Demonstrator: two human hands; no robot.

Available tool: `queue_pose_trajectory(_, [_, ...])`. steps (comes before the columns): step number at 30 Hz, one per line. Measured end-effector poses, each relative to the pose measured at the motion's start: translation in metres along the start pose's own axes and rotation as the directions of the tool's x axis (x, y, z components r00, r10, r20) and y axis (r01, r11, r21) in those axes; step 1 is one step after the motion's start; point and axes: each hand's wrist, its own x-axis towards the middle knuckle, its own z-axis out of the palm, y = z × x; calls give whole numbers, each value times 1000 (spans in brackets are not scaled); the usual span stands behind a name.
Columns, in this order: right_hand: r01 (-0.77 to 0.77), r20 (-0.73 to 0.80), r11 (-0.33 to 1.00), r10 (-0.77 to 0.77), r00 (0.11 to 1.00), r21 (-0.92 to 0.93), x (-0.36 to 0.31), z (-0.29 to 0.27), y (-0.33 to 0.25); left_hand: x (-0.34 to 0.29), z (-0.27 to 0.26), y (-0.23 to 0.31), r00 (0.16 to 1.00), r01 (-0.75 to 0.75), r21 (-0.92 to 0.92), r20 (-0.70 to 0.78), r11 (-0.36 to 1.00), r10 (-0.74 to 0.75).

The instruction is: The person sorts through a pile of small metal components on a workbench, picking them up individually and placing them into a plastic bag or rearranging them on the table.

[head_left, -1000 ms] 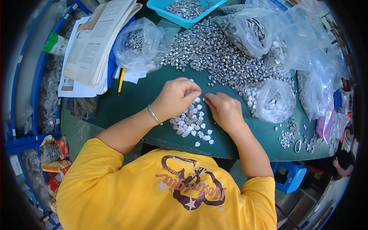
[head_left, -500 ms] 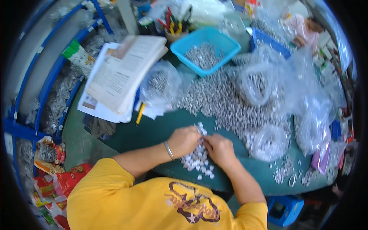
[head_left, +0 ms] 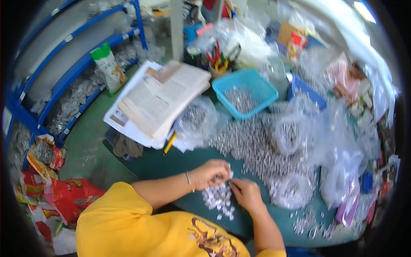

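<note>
My left hand, with a silvery bangle on its wrist, is closed above a small heap of whitish pieces on the green table. A tiny pale piece shows at its fingertips, too small and blurred to name. Just to the right, my right hand has thumb and fingers pinched together; whatever lies between them is hidden. The fingertips of both hands are close to each other. Beyond them spreads a broad pile of small grey metal-looking parts.
Behind the pile stands a light-blue basin partly filled with grey parts. Clear plastic bags lie among the parts at right. Papers and an open book, a yellow pen and a tool cup are at left. A person sits far right.
The view has tilted upward, so the table sits lower in the picture. My hands, which met at the fingertips over the whitish heap, are now slightly apart.
</note>
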Motion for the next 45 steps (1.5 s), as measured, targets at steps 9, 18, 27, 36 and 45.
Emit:
queue_pose_trajectory(9, [-187,-4,981,188,982,54,-8,-8,5,-10,-20,5,877,-189,881,-46,433,478])
queue_pose_trajectory(18, [-292,-33,956,292,956,-18,-19,3,4,30,-8,-14,877,-212,916,332,-341,346])
queue_pose_trajectory(27, [-417,259,239,496,829,877,-15,-15,8,4,-22,17,994,-96,121,-46,988,102])
queue_pose_trajectory(36, [-380,156,764,353,923,521,-16,3,-2,-7,-11,-14,875,-218,956,281,-197,394])
queue_pose_trajectory(45, [-246,12,954,247,969,169,1,15,-18,-13,-7,-6,922,-275,853,104,444,372])
